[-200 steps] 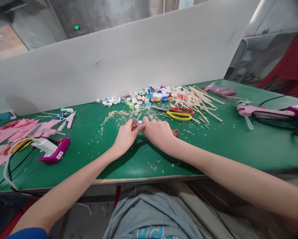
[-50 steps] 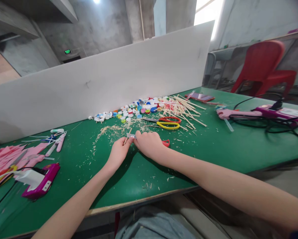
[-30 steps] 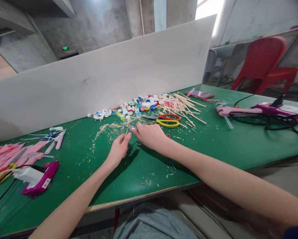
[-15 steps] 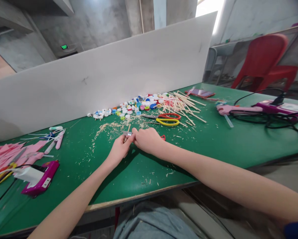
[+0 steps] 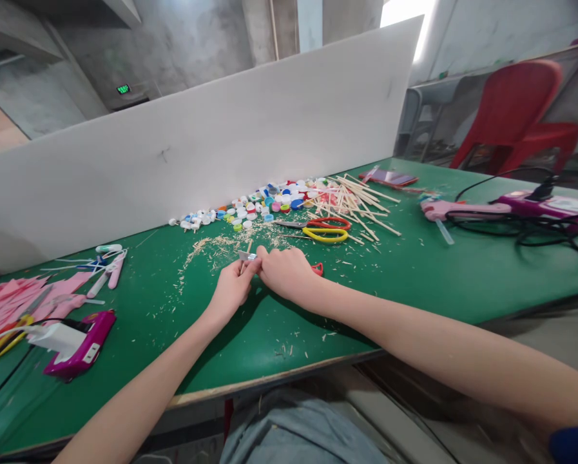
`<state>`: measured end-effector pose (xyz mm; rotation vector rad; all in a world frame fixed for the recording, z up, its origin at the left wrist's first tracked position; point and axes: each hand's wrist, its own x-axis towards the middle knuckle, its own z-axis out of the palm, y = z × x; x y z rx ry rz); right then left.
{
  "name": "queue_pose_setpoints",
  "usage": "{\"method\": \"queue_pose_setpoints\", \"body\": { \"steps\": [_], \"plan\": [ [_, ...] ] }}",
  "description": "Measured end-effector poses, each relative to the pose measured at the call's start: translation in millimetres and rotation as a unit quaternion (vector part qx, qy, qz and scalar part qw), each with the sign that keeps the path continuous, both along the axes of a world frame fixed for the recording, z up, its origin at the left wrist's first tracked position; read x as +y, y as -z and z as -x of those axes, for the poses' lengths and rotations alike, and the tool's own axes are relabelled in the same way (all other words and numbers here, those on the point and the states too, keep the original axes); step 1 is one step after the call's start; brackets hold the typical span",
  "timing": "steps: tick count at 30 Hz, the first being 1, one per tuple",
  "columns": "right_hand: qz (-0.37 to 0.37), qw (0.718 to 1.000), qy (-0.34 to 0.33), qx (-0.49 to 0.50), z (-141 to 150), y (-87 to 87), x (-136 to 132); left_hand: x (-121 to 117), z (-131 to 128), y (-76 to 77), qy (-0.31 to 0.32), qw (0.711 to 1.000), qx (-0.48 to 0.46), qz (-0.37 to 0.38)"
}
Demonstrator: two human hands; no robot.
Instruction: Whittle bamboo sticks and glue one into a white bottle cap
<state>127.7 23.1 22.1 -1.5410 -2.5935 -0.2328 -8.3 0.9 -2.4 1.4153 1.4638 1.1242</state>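
Left hand (image 5: 231,289) pinches a short wooden stick (image 5: 247,252) upright-tilted over the green table (image 5: 414,270), while the right hand (image 5: 283,274) is closed around a small knife with a red handle (image 5: 317,269), its metal blade (image 5: 247,256) touching the stick between the fingertips. For clean shaving, the blade should probably stay shallow and stroke away from the holding fingers. Shavings (image 5: 216,248) lie just beyond. No container shows; the bottle caps (image 5: 264,203) and the bamboo sticks (image 5: 356,203) lie loose in heaps, scissors (image 5: 325,230) beside them.
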Motion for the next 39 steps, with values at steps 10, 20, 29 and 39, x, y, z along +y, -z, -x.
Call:
{"method": "queue_pose_setpoints", "body": {
  "steps": [10, 20, 29, 39],
  "plan": [
    [0.002, 1.000, 0.026, 0.008, 0.5, -1.7, -1.7, 2.1, 3.2, 5.4, -0.027, 0.998, 0.055, -0.032],
    [0.007, 0.999, 0.041, 0.027, 0.4, -3.2, 0.1, 1.7, 5.0, 6.7, -0.039, 0.995, 0.083, -0.039],
    [0.011, 0.998, 0.047, 0.031, 0.6, -6.8, -0.6, 3.3, 3.7, 6.6, -0.046, 0.994, 0.090, -0.039],
    [-0.008, 0.996, 0.074, 0.040, 3.9, -8.2, -2.2, 2.6, 2.6, 5.9, -0.056, 0.996, 0.066, -0.025]
  ]
}}
